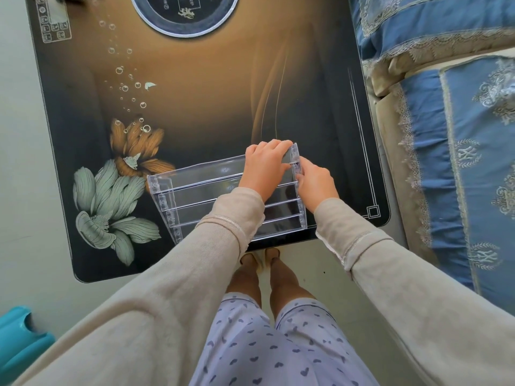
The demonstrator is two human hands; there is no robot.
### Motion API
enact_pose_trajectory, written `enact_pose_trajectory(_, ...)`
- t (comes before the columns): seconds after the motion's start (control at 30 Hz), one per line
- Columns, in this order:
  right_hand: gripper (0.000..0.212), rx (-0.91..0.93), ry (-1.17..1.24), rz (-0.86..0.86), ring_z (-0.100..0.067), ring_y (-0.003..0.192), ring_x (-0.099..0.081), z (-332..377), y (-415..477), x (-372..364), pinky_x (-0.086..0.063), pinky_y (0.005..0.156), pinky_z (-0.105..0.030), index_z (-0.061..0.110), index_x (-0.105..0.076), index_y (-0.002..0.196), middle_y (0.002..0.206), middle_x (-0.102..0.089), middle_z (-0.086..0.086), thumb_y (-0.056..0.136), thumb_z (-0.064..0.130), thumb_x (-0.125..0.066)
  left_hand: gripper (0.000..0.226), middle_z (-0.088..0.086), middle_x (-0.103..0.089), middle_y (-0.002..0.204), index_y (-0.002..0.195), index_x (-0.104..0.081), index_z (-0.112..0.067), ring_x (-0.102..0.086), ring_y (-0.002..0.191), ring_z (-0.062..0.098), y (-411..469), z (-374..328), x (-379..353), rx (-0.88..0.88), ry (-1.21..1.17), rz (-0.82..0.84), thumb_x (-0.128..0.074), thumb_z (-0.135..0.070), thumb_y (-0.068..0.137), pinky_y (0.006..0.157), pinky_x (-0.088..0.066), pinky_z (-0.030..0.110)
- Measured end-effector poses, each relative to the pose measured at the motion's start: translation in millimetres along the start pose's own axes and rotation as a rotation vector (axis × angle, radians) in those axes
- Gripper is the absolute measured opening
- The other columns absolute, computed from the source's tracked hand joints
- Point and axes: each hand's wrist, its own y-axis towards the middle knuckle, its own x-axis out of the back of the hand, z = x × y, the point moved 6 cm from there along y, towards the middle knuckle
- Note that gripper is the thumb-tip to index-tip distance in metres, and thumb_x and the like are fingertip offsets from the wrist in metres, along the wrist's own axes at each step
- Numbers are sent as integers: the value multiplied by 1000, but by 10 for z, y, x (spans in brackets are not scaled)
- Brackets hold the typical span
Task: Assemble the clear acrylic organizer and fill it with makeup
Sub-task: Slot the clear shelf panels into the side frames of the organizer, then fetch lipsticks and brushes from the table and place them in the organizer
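Observation:
A clear acrylic organizer (195,190) with several stepped tiers stands near the front edge of the dark flower-printed table (209,93). My left hand (264,165) reaches across it and grips the top of its right side panel (296,162). My right hand (316,181) presses its fingertips against the outside of that same panel. No makeup is in view, and the tiers look empty.
A bed with a blue patterned cover (459,135) runs along the table's right side. A round printed ring (185,15) marks the table's far end. A teal plastic object (19,341) sits on the floor at lower left. My legs stand at the table's front edge.

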Motion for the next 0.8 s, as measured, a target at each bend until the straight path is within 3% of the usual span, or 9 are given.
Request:
enact_pose_trajectory(0.23,43,-30,34,-24,-31,112,-60,-9,-14,-4,-48,97,-43,18,-41,137,127,-60,-14,95,11,-48,41,4,-54,135,130,-46,-19,-47,125,26,24,-16,-24,-15,64,14,-55,-21,91,113,-23,40)
enact_pose_trajectory(0.47,37,-33,12,-36,-33,107,-61,12,-67,9,-50,92,-42,16,-46,132,123,-61,-16,96,10,-45,56,3,-32,152,143,-29,-21,-22,143,27,-254,90,39,-88,241,7,-51,-30,92,119,-8,46)
enact_pose_trajectory(0.63,36,-78,26,5,-35,112,-56,-82,-172,15,-46,95,-42,12,-42,134,126,-58,-16,99,20,-38,42,10,-36,150,133,-47,-15,-27,141,32,-952,440,171,-74,313,-122,-52,-19,92,116,-3,41)
enact_pose_trajectory(0.7,41,-123,49,4,-33,116,-54,-166,-257,12,-44,97,-41,12,-37,138,129,-56,-14,99,24,-37,38,12,-46,143,127,-54,-12,-36,137,33,-1273,592,170,-5,271,-134,-56,-14,89,116,-12,42)
enact_pose_trajectory(0.8,38,-169,58,3,-32,116,-54,-398,-467,-36,-43,98,-37,11,-42,135,128,-57,-15,98,20,-40,32,11,-62,125,115,-64,-9,-54,120,32,-1720,811,95,100,185,-102,-60,-6,84,105,-41,42)
